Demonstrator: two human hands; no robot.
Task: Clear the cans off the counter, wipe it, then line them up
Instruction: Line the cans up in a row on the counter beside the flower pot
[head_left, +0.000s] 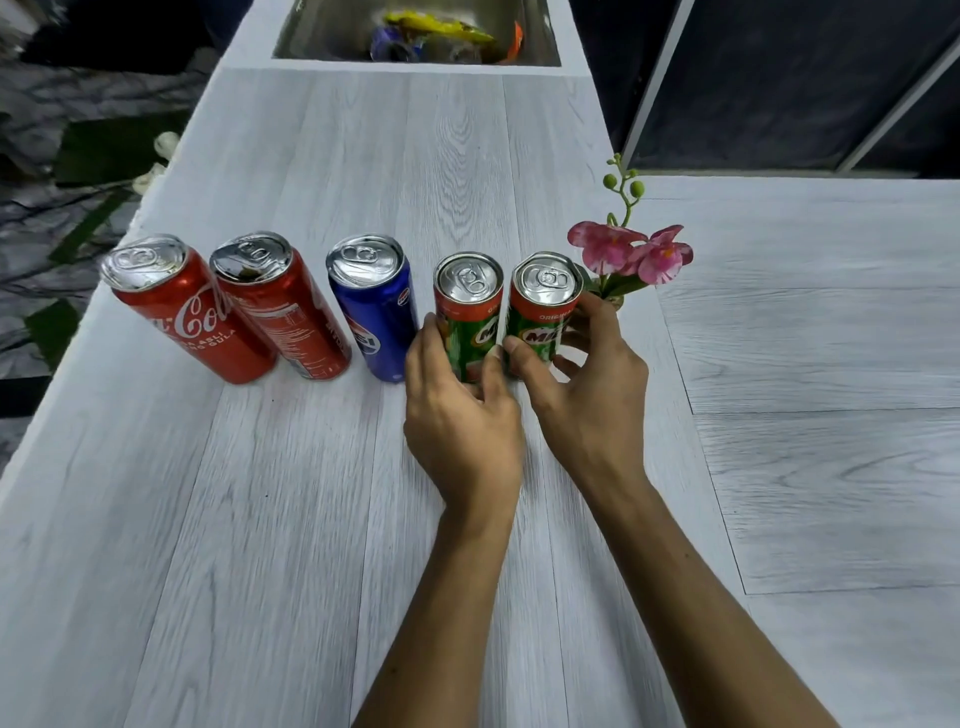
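Observation:
Several cans stand upright in a row across the white wood-grain counter (291, 519). From the left: a red Coca-Cola can (182, 306), a second red can (280, 304), a blue Pepsi can (376, 306), then two short green Milo cans side by side. My left hand (460, 415) is wrapped around the left Milo can (470, 306). My right hand (582, 379) grips the right Milo can (543, 304). Both Milo cans rest on the counter and nearly touch each other.
A small vase with pink orchid flowers (631, 252) stands just right of and behind the right Milo can. A steel sink (311, 36) at the far end holds colourful wrappers and cans. The counter's left edge drops to a dark floor.

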